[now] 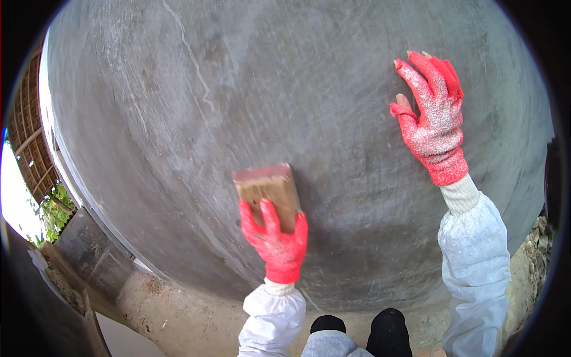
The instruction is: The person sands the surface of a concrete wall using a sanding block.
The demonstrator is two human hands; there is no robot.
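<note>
My left hand (276,250), in a red glove, grips a brown rectangular block (270,190) with a reddish far edge. Its fingers spread over the near part of the block, which lies against a smooth grey cement wall (333,107). Whether the block is wood or sponge I cannot tell. Higher and to the right, my right hand (434,113) is open by the wall, its worn red glove dusted white and bare fingertips poking through. Nothing is in that hand. White sleeves cover both forearms.
A dusty concrete floor (184,309) runs along the wall's foot, with my dark shoes (389,333) near it. To the left are a low grey wall (95,247), green leaves (56,211) and a woven lattice panel (30,134). Rough stones (535,250) lie at right.
</note>
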